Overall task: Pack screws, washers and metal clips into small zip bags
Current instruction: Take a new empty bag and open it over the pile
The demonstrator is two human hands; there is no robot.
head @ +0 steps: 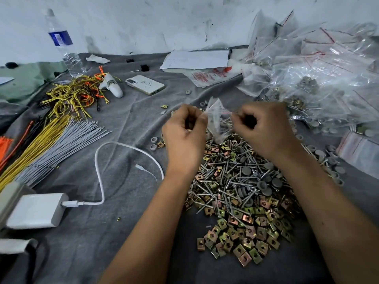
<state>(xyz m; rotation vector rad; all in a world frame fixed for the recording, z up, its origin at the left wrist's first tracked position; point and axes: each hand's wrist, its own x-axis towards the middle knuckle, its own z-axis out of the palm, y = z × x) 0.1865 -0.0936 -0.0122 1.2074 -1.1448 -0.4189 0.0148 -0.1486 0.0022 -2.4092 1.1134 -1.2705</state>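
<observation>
Fingers curled, left hand (pixel 184 136) and right hand (pixel 264 130) pinch one zip bag (pixel 215 117) — above the screws (pixel 229 181).

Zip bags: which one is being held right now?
The small zip bag pinched between both hands, above the screw pile. The other bags lie heaped at the right, untouched.

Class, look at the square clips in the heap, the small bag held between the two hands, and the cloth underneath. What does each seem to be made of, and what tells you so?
Square gold-tinted clips: probably plated metal, with iridescent yellow-pink sheen. Small clear zip bag pinched by left hand and right hand: thin plastic film, see-through, crinkled. Grey cloth: woven fabric, matte, wrinkled.
</observation>
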